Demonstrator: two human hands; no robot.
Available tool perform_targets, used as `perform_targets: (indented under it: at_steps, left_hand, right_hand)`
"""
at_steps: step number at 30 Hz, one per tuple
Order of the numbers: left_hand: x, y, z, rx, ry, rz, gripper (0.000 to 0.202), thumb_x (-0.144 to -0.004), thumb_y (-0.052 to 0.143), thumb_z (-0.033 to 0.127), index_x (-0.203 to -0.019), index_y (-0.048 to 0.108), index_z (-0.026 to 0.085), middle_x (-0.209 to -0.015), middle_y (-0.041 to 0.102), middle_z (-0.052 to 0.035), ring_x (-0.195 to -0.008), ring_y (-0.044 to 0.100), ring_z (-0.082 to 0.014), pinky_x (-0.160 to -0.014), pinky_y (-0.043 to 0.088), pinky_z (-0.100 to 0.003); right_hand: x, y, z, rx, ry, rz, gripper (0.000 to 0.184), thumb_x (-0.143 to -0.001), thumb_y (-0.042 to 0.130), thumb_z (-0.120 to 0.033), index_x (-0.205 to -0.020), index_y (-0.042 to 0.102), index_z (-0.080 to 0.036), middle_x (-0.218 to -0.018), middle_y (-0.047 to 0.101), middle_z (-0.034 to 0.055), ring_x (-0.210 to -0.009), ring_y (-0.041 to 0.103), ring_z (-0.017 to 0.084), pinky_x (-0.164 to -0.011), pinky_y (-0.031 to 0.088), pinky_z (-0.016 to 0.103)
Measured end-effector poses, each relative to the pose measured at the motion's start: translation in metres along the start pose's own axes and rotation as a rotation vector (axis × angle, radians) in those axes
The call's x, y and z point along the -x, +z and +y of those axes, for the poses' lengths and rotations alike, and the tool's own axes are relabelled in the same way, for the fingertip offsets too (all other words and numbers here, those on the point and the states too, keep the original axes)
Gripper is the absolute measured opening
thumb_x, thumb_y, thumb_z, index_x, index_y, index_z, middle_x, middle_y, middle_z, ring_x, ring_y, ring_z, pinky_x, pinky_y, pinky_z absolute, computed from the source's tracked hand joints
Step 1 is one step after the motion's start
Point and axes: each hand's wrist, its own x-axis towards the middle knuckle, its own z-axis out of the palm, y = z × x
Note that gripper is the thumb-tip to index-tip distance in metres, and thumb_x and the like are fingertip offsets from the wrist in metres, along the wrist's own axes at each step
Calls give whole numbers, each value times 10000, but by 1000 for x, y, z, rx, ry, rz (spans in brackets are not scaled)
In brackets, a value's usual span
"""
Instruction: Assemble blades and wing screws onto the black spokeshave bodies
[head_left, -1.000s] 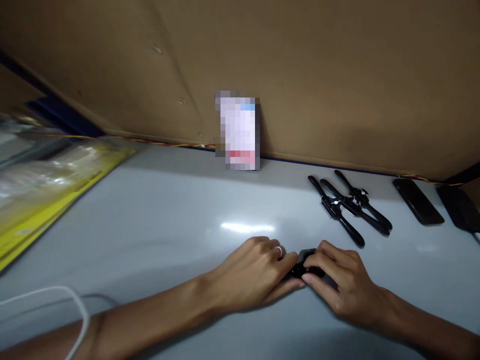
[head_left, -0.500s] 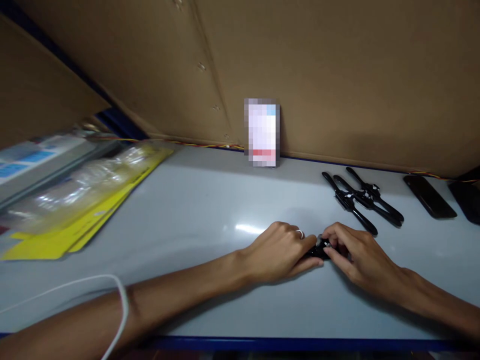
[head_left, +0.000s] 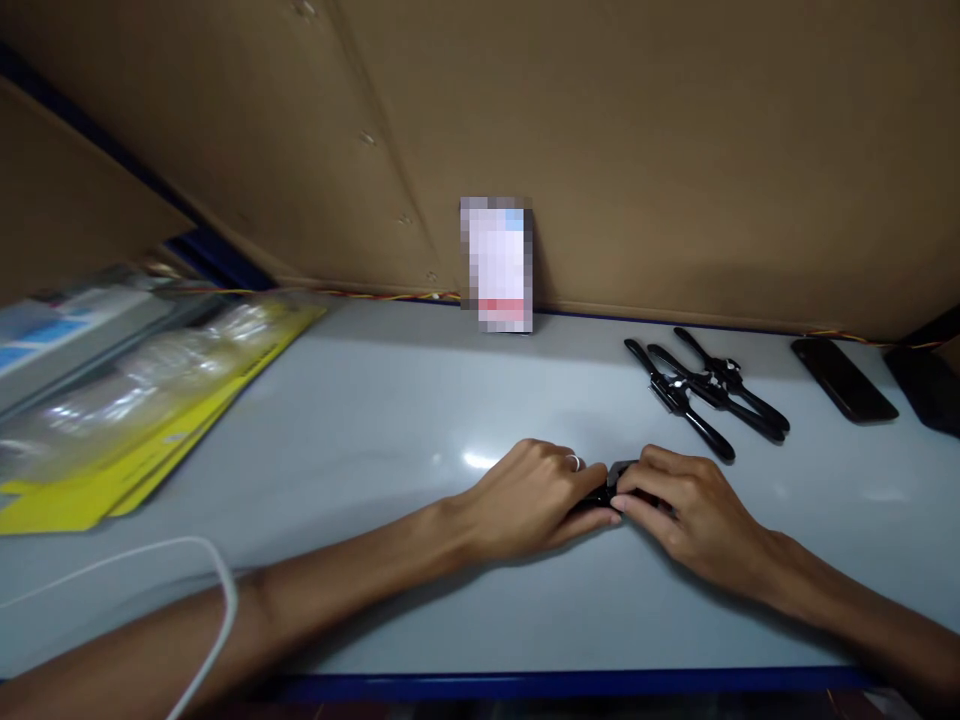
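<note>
A black spokeshave [head_left: 598, 497] lies low over the grey table, mostly covered by both hands. My left hand [head_left: 529, 497], with a ring on one finger, is wrapped round one of its handles. At the tool's middle, by a grey metal piece [head_left: 618, 470], the fingertips and thumb of my right hand [head_left: 686, 505] are closed on it. The far handle is hidden behind my right hand. Beyond my hands lie three more black spokeshaves [head_left: 681, 400], close together and slanted.
Yellow cards in clear plastic packaging [head_left: 161, 380] lie at the left. Against the cardboard wall [head_left: 637, 150] leans a blurred upright card or screen [head_left: 501, 265]. A dark phone [head_left: 844, 380] rests at the right beside another black object [head_left: 926, 385]. A white cable [head_left: 225, 600] crosses my left forearm.
The view has shifted slightly, moving most things a little left. My right fingers have closed in further over the spokeshave's middle, nearer my left hand. Both hands remain on the tool.
</note>
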Motion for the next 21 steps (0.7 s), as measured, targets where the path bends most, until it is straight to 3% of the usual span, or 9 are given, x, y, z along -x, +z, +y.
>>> perform_targets:
  at_steps: [6,10,17,21]
  left_hand:
    - [1,-1,1,-21,-1,-6,522,-1043,282,545,-866,606,175,-605,600,-13,-479,503,-141,-494,280,-320]
    - [2,1,1,-27,-17,-28,499,-1035,324,551,-853,603,180,-630,614,-14,-496,508,-142,-509,293,-314]
    - [2,-1,2,-69,7,-23,542,-1042,282,560,-829,598,175,-631,611,-14,-517,526,-141,-522,331,-312]
    - [2,-1,2,-73,0,-25,531,-1039,298,560,-815,591,178,-623,614,-15,-513,534,-147,-523,328,-322]
  right_hand:
    - [2,9,5,69,-31,150,70,-947,516,-209,-944,583,-189,-779,621,2,-633,548,122,-599,395,264]
    - [4,12,6,156,-62,205,73,-949,504,-183,-943,575,-174,-779,615,7,-630,555,126,-587,397,270]
    - [7,9,8,248,-264,180,272,-954,416,-65,-1032,661,-151,-907,594,74,-754,555,153,-605,409,270]
    - [7,8,9,244,-265,170,247,-966,441,-130,-938,684,-166,-845,567,55,-707,516,144,-587,380,271]
